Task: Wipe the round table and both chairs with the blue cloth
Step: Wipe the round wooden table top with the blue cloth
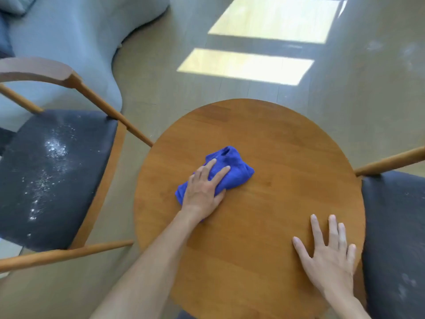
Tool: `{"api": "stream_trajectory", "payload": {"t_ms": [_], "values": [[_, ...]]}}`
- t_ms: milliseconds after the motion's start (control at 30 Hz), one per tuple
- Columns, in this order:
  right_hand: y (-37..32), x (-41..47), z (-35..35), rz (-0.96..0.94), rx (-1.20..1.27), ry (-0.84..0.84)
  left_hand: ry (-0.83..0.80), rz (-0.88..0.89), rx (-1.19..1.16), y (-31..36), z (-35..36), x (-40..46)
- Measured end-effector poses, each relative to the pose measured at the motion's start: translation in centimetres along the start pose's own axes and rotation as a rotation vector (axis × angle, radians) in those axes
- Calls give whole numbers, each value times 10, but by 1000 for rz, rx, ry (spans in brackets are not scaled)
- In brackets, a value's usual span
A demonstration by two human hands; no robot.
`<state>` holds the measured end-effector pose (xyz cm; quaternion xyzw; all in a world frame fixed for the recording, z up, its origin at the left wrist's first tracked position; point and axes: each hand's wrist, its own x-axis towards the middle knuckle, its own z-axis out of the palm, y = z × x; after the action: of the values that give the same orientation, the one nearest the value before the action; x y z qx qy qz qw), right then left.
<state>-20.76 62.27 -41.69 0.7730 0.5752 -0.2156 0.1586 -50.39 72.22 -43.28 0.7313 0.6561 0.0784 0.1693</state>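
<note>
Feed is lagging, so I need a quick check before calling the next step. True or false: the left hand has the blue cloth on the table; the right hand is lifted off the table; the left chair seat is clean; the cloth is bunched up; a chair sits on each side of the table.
1. The left hand presses the blue cloth on the round table: true.
2. The right hand is lifted: false, it rests flat on the tabletop.
3. The left chair seat is clean: false, white specks lie on it.
4. The cloth is bunched: true.
5. A chair on each side: true, the right chair too.
</note>
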Motion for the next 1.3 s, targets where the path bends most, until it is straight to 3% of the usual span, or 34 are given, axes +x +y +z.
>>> {"api": "stream_trajectory", "payload": {"t_ms": [100,200,467,700,833,1000,1133,1300], "values": [[-5,-2,-2,21,-12,-23,85,-289,-39,-65,-24,-34],[-5,-3,-2,11,-16,-4,177,-469,-91,-91,-29,-57],[2,1,14,-46,90,116,267,-613,-93,-50,-9,-50],[12,0,10,-144,218,100,225,-298,-111,85,46,-24],[27,-18,25,-192,258,243,87,-96,-104,166,74,-8],[35,-33,44,-236,336,363,-206,195,-52,242,92,13],[36,-33,44,-235,357,426,-333,525,0,276,103,23],[39,-28,46,-211,353,402,-301,632,0,243,95,22]]}}
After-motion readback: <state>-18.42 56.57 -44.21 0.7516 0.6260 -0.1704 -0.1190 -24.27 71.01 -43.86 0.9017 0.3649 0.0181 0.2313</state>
